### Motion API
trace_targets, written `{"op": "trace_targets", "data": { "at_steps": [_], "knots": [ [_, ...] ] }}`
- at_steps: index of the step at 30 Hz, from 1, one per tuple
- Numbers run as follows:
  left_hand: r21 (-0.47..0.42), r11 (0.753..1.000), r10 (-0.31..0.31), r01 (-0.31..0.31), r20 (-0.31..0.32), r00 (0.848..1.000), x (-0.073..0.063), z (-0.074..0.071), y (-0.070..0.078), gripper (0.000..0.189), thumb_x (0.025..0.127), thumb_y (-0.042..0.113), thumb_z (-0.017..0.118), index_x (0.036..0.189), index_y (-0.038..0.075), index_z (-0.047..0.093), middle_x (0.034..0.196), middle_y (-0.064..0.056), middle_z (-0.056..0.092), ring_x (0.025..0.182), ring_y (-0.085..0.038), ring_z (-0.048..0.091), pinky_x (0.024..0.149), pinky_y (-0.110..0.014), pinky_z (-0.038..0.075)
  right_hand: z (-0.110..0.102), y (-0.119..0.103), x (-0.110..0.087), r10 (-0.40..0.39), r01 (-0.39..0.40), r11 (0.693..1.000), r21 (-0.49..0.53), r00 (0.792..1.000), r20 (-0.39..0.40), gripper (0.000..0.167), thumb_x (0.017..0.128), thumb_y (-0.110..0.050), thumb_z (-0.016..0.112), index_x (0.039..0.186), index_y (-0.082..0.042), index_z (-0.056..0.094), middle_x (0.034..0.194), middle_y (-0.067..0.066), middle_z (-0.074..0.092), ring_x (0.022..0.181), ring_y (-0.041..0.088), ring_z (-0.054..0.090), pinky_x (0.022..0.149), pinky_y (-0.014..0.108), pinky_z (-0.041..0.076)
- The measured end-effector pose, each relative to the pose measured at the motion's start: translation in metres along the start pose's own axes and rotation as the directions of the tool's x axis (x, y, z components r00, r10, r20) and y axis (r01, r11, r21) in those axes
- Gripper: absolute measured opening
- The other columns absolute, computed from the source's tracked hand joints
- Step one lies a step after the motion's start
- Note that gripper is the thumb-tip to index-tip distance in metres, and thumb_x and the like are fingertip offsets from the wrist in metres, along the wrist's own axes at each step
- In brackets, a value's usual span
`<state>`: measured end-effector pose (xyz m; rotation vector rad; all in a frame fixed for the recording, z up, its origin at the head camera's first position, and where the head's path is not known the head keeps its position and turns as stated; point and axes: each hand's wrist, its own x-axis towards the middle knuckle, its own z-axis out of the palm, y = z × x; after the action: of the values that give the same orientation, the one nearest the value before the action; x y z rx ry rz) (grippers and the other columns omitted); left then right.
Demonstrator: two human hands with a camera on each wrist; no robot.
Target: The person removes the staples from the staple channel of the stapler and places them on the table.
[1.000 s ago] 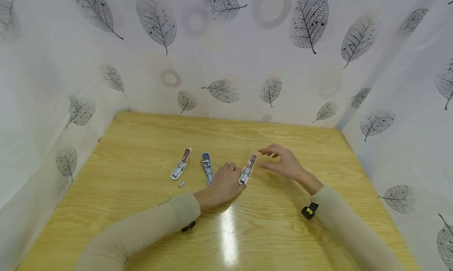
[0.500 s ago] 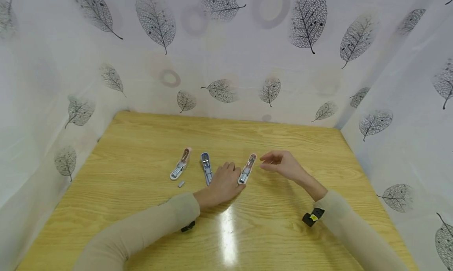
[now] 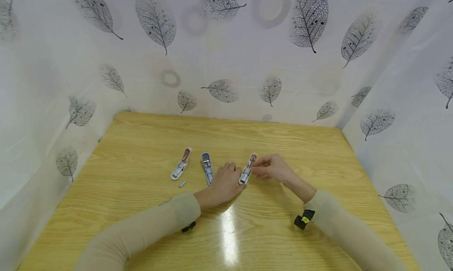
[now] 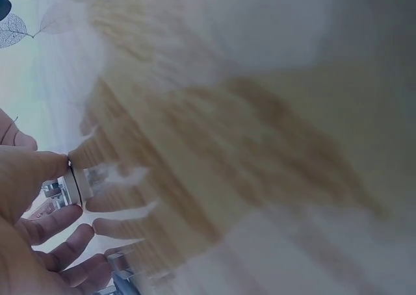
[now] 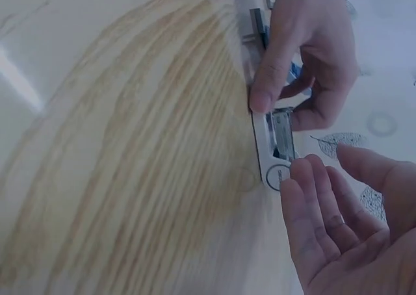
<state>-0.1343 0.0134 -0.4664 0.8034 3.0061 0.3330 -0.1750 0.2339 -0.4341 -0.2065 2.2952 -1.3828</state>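
In the head view, a pink and white stapler (image 3: 246, 174) lies with its top swung open and its metal staple channel exposed. My left hand (image 3: 224, 185) pinches its near end between thumb and forefinger, as the left wrist view also shows. Close to the stapler's right side is my right hand (image 3: 274, 170). In the right wrist view, that hand's fingers are fairly straight, its thumb (image 5: 374, 168) stands apart from them, and nothing shows between. Whether its fingertips touch the stapler I cannot tell.
A blue stapler (image 3: 207, 165), opened, lies left of my left hand, which partly covers its near end. Farther left is another open pink and white stapler (image 3: 180, 166). Beside it lies a short grey strip of staples (image 3: 182, 184). Leaf-printed sheeting (image 3: 226, 58) surrounds the wooden table (image 3: 159, 125).
My right hand first dips slightly with its fingers drawing together, then moves left up to the stapler. The left hand and the staplers have stayed in place.
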Motion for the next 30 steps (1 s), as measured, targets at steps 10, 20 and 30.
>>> {"op": "trace_targets", "data": {
  "at_steps": [10,20,30],
  "knots": [
    [0.015,1.0,-0.003,0.002,0.013,1.0,0.001,0.0,0.0,0.051,0.099,0.049,0.07,0.125,0.006,0.066,0.11,-0.008,0.064,0.098,-0.021,0.059,0.086,-0.037,0.054,0.02,-0.001,0.007,-0.032,0.032,0.998,-0.061,0.999,-0.004,0.021,0.095,-0.009,0.075,0.105,0.009,0.078,0.086,0.013,0.08,0.071,0.007,0.072,0.064,0.025,0.061],
    [0.031,1.0,-0.005,0.005,0.016,1.0,0.002,0.002,0.0,0.05,0.099,0.05,0.069,0.125,0.007,0.067,0.11,-0.008,0.064,0.098,-0.021,0.059,0.086,-0.037,0.054,0.028,-0.006,0.011,0.014,-0.02,0.988,-0.152,0.999,-0.041,0.017,0.093,-0.009,0.078,0.1,0.006,0.08,0.084,0.013,0.08,0.066,0.008,0.069,0.062,0.025,0.061],
    [0.042,0.999,0.002,-0.002,0.014,1.0,0.002,0.002,0.0,0.051,0.099,0.051,0.069,0.126,0.008,0.067,0.107,-0.006,0.063,0.094,-0.019,0.056,0.08,-0.033,0.052,0.028,-0.008,0.011,0.021,-0.029,0.988,-0.152,0.998,-0.051,0.017,0.093,-0.01,0.079,0.1,0.005,0.08,0.085,0.014,0.08,0.066,0.01,0.071,0.063,0.028,0.062]
  ]
}}
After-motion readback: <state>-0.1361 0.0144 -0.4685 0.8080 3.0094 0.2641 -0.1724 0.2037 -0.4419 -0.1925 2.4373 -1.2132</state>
